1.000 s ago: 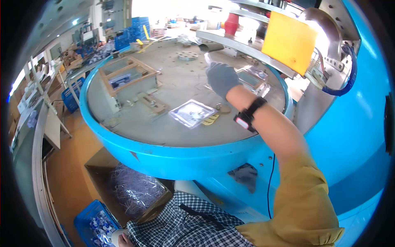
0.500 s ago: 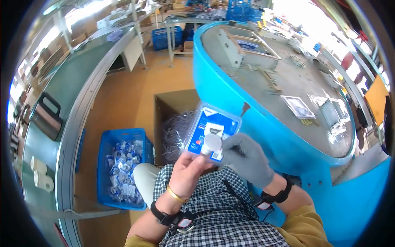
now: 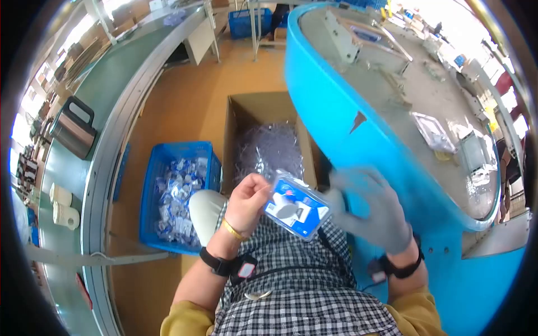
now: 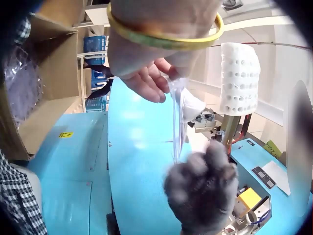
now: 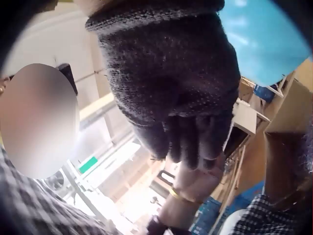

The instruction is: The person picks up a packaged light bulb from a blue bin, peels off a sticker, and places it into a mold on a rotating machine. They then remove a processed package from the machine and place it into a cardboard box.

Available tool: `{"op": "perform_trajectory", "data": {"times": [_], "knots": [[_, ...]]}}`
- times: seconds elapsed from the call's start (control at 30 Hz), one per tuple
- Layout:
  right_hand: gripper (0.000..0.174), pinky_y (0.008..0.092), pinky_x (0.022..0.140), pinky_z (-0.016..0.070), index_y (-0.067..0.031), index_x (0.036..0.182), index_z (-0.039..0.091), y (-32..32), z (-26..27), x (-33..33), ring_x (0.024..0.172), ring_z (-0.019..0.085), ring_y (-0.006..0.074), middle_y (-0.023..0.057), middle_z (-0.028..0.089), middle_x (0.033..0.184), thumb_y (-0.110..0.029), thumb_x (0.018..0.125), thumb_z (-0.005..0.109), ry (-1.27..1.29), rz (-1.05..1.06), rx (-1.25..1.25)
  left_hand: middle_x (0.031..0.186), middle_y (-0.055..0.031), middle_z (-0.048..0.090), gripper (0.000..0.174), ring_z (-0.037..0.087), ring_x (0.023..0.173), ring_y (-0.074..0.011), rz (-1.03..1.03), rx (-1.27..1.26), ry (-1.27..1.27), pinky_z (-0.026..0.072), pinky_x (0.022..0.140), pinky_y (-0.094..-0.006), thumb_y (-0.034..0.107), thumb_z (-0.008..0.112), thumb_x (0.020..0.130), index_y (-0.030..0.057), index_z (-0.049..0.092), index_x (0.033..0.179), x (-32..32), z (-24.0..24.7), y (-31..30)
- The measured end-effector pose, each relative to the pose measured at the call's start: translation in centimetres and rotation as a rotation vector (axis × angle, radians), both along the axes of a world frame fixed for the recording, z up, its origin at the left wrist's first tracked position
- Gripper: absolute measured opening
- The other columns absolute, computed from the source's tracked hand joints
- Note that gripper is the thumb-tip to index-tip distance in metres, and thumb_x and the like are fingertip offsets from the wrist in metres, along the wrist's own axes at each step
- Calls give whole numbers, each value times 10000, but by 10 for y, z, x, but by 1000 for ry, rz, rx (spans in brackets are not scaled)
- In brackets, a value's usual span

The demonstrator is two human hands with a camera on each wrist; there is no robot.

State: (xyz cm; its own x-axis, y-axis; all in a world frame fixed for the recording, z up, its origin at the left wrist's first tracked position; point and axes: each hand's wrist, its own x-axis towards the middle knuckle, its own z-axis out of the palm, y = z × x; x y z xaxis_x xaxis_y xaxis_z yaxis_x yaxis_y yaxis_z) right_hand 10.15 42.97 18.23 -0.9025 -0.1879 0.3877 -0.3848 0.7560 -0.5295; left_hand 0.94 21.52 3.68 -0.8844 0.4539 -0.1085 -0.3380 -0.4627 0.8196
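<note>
My bare left hand (image 3: 246, 204) pinches the left end of a clear plastic blister pack (image 3: 297, 206) above my lap. Inside the pack is a blue printed card with a white, round-topped item showing. Seen from the left wrist, the pack (image 4: 177, 125) is nearly edge-on, hanging from the fingertips. My right hand (image 3: 372, 207), in a grey knit glove, is blurred by motion just beyond the pack's right end, fingers spread. The right wrist view shows the gloved hand (image 5: 171, 83) with its fingers stretched out in front of the left hand (image 5: 198, 183).
A cardboard box (image 3: 238, 103) of clear plastic scraps stands ahead on the floor. Beside it is a blue crate (image 3: 147, 196) of small blue-and-white packs. The blue-rimmed round machine table (image 3: 358, 95) lies right, a green workbench (image 3: 120, 73) with a kettle (image 3: 73, 129) left.
My right hand has come back from over the round table to the pack, then drawn off its edge. The pack in my left hand has turned. The head view has swung left and down.
</note>
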Motion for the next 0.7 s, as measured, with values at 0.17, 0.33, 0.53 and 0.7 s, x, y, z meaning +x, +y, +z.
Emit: {"op": "perform_trajectory", "data": {"times": [0.17, 0.33, 0.53, 0.7], "knots": [[360, 309, 817, 480, -13, 1089, 594, -3, -101, 6, 949, 590, 134, 90, 650, 980, -219, 813, 697, -929, 239, -530, 841, -4, 608, 92, 565, 741, -59, -227, -272, 59, 459, 685, -199, -9, 603, 849, 45, 550, 901, 31, 13, -7], [298, 292, 808, 485, -55, 1096, 621, -7, -96, 14, 879, 628, 164, 76, 660, 970, -133, 812, 667, -845, 280, -450, 858, -14, 606, 92, 582, 763, -63, -372, -123, -61, 470, 687, -193, -6, 583, 880, 45, 545, 946, 31, 12, -18], [234, 281, 722, 486, -104, 1043, 660, -19, -90, 17, 798, 623, 161, 57, 661, 901, -93, 810, 656, -737, 520, -482, 906, -23, 609, 117, 584, 839, -85, -326, -415, 181, 478, 769, -220, -3, 580, 881, 20, 557, 994, 23, -6, -18], [232, 271, 690, 471, -34, 1030, 638, -8, -108, 3, 745, 597, 146, 87, 632, 821, -183, 853, 633, -713, 111, -455, 995, -28, 594, 175, 566, 929, -108, -84, -568, 448, 462, 821, -248, 41, 610, 869, 15, 564, 1036, 25, 6, -48]]}}
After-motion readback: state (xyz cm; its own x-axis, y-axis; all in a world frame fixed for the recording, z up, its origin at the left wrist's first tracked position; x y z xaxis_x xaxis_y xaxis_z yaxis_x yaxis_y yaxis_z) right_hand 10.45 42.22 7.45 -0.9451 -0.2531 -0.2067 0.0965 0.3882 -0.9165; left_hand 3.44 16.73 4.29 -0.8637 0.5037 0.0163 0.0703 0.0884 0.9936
